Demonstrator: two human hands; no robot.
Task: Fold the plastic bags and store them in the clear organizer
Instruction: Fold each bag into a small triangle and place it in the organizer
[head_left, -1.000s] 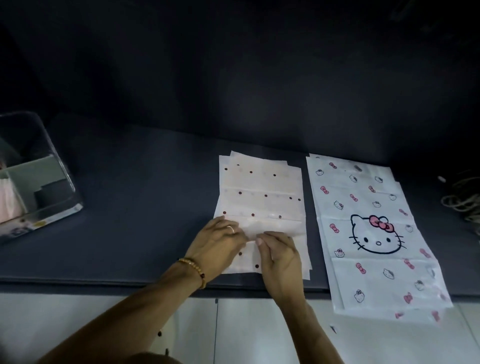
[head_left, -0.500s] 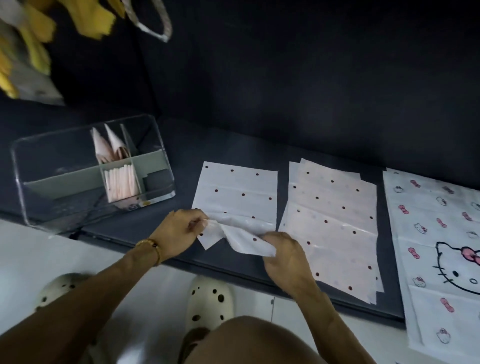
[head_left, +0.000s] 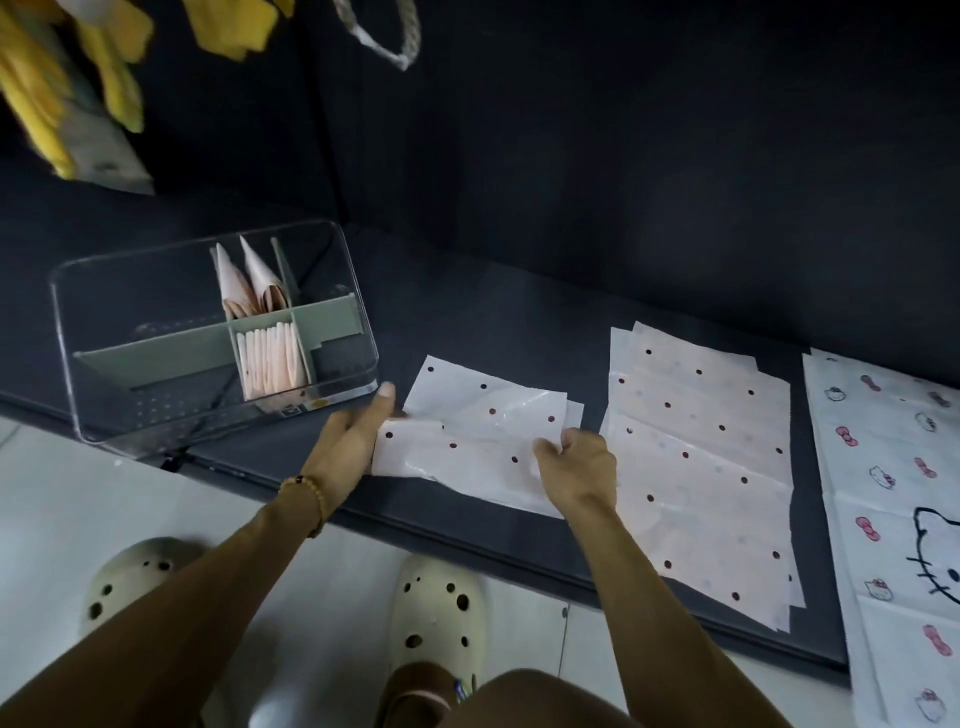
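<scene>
A white plastic bag with dark dots (head_left: 483, 436) lies on the dark counter, its near part folded up over the rest. My left hand (head_left: 353, 441) lies with straight fingers on the bag's left edge. My right hand (head_left: 576, 467) pinches the folded flap at its right end. The clear organizer (head_left: 156, 415) stands to the left, with grey dividers and several folded pink bags (head_left: 270, 358) standing in its middle compartments. A stack of dotted bags (head_left: 701, 467) lies flat to the right.
Cat-print bags (head_left: 893, 493) lie at the far right, hanging over the counter's front edge (head_left: 467, 540). Yellow items (head_left: 62, 93) and a rope loop (head_left: 384, 41) hang at the top left. My feet in cream clogs (head_left: 441, 613) stand on the white floor below.
One dotted bag went from the stack to a spot near the organizer. Both hands lifted its near edge and folded it away over the bag. The view swung left.
</scene>
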